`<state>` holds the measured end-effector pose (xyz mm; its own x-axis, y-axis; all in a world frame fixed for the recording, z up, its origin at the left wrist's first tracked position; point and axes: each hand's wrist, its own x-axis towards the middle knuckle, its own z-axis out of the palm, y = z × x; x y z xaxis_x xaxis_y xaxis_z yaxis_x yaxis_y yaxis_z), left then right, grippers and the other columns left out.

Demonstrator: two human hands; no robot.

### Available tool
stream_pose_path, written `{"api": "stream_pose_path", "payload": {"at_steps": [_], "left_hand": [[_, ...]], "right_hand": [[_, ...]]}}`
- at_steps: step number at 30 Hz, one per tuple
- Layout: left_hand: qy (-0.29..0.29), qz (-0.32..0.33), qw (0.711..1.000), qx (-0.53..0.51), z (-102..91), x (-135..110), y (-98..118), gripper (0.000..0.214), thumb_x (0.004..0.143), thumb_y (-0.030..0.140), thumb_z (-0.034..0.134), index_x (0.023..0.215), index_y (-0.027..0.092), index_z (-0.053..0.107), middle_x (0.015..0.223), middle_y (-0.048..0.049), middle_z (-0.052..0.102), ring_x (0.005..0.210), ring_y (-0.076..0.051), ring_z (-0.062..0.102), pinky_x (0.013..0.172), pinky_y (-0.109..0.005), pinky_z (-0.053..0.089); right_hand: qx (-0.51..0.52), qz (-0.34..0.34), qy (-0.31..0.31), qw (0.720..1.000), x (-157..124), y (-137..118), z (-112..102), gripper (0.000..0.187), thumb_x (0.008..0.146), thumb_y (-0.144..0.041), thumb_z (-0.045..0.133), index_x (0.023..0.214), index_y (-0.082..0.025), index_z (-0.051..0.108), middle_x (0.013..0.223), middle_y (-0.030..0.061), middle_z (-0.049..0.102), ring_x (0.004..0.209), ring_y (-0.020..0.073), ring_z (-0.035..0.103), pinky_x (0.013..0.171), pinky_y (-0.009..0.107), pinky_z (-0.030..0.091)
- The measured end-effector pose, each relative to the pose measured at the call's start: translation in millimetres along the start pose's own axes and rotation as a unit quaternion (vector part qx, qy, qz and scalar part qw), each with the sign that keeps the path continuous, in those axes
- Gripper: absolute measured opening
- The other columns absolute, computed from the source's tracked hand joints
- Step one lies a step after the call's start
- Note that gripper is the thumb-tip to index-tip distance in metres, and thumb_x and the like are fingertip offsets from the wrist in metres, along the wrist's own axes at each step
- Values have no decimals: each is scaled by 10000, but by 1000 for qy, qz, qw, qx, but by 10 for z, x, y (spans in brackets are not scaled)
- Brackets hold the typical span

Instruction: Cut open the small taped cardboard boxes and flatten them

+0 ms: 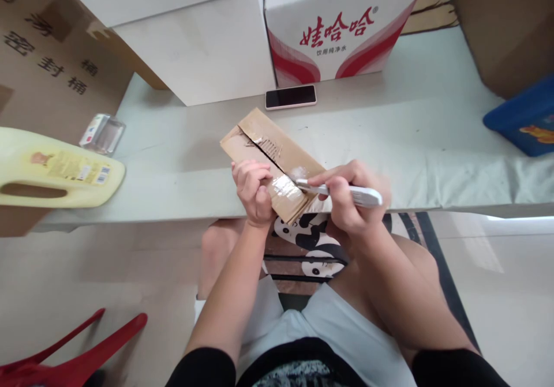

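A flat brown cardboard box (279, 147) lies at an angle by the table's near edge. Along its top runs a dark slit, split open toward the far left end, with shiny clear tape (286, 186) nearer me. My left hand (252, 192) grips the box's left side, fingers curled over the top. In my right hand (355, 214) is a grey-white utility knife (367, 196), forefinger stretched along it. Its tip meets the box at the slit beside the tape; the blade itself is hard to make out.
Behind the box lie a phone (291, 97), a white box (208, 52) and a red-and-white water carton (333, 41). To the left are a yellow jug (82, 173), a small clear box (104, 133) and a large carton (26, 58). A blue container (523, 119) stands right.
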<state>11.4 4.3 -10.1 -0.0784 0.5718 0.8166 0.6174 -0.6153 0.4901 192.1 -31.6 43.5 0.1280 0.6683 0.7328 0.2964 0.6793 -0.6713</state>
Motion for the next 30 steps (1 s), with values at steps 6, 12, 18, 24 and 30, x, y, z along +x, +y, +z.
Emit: {"api": "stream_pose_path", "payload": {"at_steps": [6,12,18,24,30], "left_hand": [[-11,-12,1000,13,-11,-8,-5,297,912,361,324,785,243,565,869,-54,683,987,-247,591,1066,-481,376],[-22,-26,999,20,-12,-26,-31,280,880,350,328,805,246,576,896,-64,679,1008,-265,592,1099,-507,358],[-86,-41,995,0,-191,58,117,236,915,348,410,968,228,606,1115,-85,681,1165,-258,597,1134,-502,388],[-189,-113,970,100,-366,-63,523,802,759,594,718,1424,239,446,1620,-176,314,1541,-407,231,1233,-636,206],[-176,-192,965,7,-472,-114,455,790,821,552,720,1483,294,373,1640,-139,280,1568,-345,218,1270,-573,215]], "right_hand": [[51,25,158,986,82,2,-60,332,985,-270,466,659,-233,512,531,-36,577,399,95,544,341,231,330],[-16,29,235,971,113,227,-200,279,1028,-387,398,808,-246,498,689,-27,656,438,108,594,390,243,413],[-245,183,-121,944,-71,644,-184,88,896,-288,579,885,-216,630,1270,130,701,1177,307,682,945,489,562],[-307,285,-309,854,-141,857,-29,328,879,-268,556,1150,-127,676,1474,205,565,1398,376,510,1140,540,430],[-313,262,-306,860,-221,894,-4,351,912,-312,504,1175,-160,679,1447,169,599,1422,370,477,1189,621,329]]}}
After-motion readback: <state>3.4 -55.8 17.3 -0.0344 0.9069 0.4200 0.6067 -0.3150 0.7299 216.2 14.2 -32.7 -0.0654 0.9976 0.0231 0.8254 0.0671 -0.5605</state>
